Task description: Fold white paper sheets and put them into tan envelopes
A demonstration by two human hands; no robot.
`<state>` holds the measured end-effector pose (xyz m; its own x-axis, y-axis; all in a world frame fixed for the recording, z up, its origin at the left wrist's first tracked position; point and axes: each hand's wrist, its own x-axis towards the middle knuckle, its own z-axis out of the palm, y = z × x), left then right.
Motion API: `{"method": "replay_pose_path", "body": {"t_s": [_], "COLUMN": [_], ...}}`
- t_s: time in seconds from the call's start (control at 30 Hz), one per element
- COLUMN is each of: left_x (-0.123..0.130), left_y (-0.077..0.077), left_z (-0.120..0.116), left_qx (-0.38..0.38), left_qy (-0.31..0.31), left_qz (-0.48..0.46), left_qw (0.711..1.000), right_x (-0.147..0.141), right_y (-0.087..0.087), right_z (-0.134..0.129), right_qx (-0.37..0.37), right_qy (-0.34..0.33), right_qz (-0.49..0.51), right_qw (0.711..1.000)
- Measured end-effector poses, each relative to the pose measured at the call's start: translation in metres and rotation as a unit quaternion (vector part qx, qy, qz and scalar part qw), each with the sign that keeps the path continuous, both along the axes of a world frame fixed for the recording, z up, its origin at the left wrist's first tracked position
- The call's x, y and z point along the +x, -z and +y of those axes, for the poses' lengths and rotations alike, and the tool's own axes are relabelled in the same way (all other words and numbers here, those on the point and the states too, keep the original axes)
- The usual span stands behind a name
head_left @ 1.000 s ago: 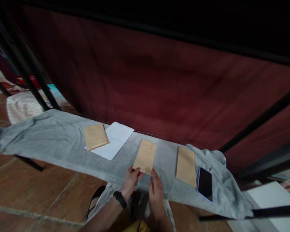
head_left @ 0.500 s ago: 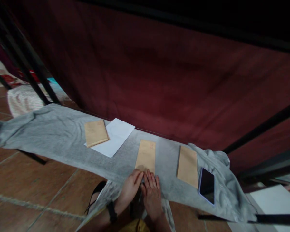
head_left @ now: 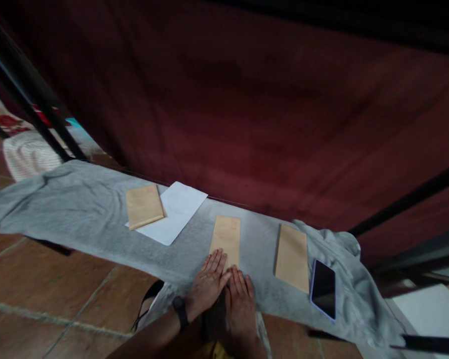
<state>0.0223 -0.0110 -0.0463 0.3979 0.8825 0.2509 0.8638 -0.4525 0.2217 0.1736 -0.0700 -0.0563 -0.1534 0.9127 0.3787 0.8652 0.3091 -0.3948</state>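
Observation:
A tan paper envelope [head_left: 227,237] lies on the grey cloth in front of me, with a small reddish mark near its far end. My left hand [head_left: 208,280] rests flat on its near left part, fingers stretched out. Beside it my right hand [head_left: 241,296] lies with straight fingers on the near edge. Both hands cover the envelope's near end. Further left, a tan envelope [head_left: 144,204] with a folded near edge partly overlaps a white sheet [head_left: 177,212]. To the right lies another tan envelope [head_left: 292,257].
A phone [head_left: 324,289] lies right of the right-hand envelope, by bunched grey cloth [head_left: 349,269]. A dark red curtain [head_left: 247,124] hangs behind the cloth-covered surface [head_left: 78,209]. Black metal bars stand at both sides, above a tiled floor [head_left: 78,284].
My left hand has spread its fingers and moved slightly forward onto the envelope. My right hand has shifted slightly right and nearer to me. The view has shifted slightly.

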Motion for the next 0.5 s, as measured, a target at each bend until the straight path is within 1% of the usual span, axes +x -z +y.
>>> {"method": "replay_pose_path", "body": {"t_s": [0.07, 0.13, 0.3, 0.43, 0.5], "left_x": [0.008, 0.02, 0.044, 0.053, 0.056], "left_y": [0.0, -0.001, -0.004, -0.005, -0.005], "left_z": [0.017, 0.038, 0.091, 0.125, 0.139], "left_qx": [-0.007, -0.018, -0.041, -0.048, -0.051], "left_qy": [0.027, 0.04, 0.035, 0.019, 0.012], "left_qz": [0.006, 0.008, 0.019, 0.022, 0.021], "left_qw": [1.0, 0.999, 0.998, 0.998, 0.998], "right_x": [0.002, 0.003, 0.005, 0.003, 0.003], "right_y": [0.002, 0.005, 0.001, -0.003, -0.003], "right_z": [0.0, 0.001, 0.002, 0.003, 0.003], "right_qx": [0.011, 0.023, 0.02, 0.029, 0.033], "right_qy": [-0.001, 0.006, -0.017, 0.01, 0.01], "right_qz": [0.006, 0.014, -0.001, 0.001, -0.004], "right_qw": [1.0, 1.0, 1.0, 1.0, 0.999]}}
